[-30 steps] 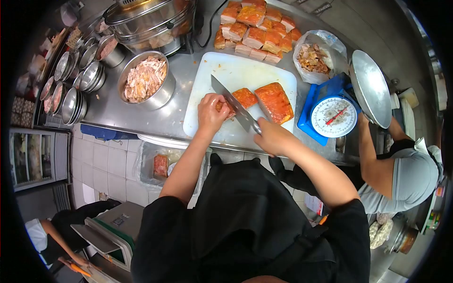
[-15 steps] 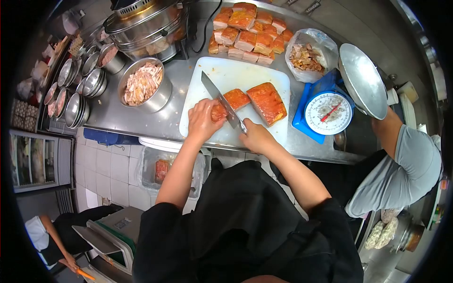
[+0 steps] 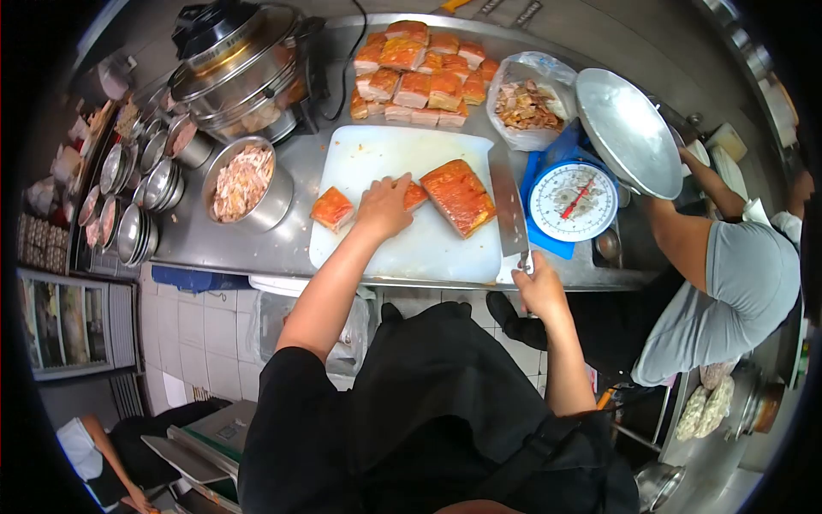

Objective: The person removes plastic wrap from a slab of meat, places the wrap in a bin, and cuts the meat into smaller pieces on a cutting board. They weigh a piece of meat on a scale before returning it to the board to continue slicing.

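In my right hand point(image 3: 541, 289) is the handle of a long-bladed kitchen knife point(image 3: 509, 206), its blade along the right edge of the white cutting board point(image 3: 385, 265). My left hand point(image 3: 385, 210) is over a small piece of roast pork belly point(image 3: 416, 197), its fingers closed around the piece and hiding most of it. Just right of that lies a large roast pork slab point(image 3: 461, 199), browned skin up. A separate cut chunk of pork point(image 3: 331, 209) sits at the board's left edge, apart from my hand.
Behind the board are stacked pork blocks point(image 3: 411, 86) and a plastic bag of browned scraps point(image 3: 529, 107). A blue dial scale point(image 3: 572, 201) and large metal pan point(image 3: 629, 133) stand right, beside a co-worker in a grey shirt point(image 3: 745, 274). Left is a pot of sliced meat point(image 3: 248, 184).
The knife has moved right, away from the pork, to the board's right edge. My left hand has left the cut chunk at the left and shifted right onto the small middle piece.
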